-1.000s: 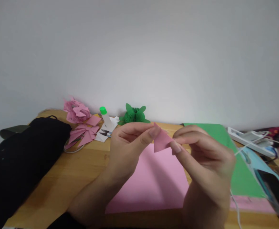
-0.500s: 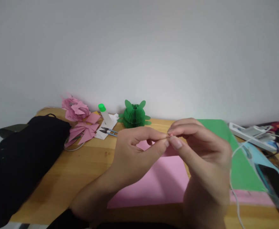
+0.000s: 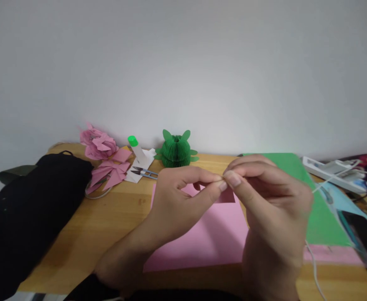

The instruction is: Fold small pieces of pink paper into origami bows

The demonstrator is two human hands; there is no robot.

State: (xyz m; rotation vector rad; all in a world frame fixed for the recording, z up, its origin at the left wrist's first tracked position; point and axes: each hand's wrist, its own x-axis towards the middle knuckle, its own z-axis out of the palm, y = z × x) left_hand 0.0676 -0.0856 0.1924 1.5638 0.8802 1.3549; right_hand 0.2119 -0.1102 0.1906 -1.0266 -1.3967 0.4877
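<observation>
Above a sheet of pink paper [image 3: 202,242], the fingertips of both my hands meet. My left hand [image 3: 180,205] is closed in a pinch, thumb against forefinger. My right hand [image 3: 274,200] pinches right beside it, its thumb pressed to the forefinger. Whatever lies between the fingertips is too small and covered to name. Just behind them, a darker pink piece of paper [image 3: 229,196] shows on top of the sheet.
Along the wall stand a green honeycomb paper figure [image 3: 175,150], a glue stick [image 3: 137,150], thread snips [image 3: 145,172] and pink folded paper [image 3: 98,144]. A black cloth item [image 3: 39,209] lies left. Green paper [image 3: 321,217], a phone [image 3: 362,234] and a power strip [image 3: 330,173] lie right.
My right thumb has shifted up over the fingertips, covering a small pinkish bit that showed between them before. My left hand keeps its pinch, and the view has tilted slightly.
</observation>
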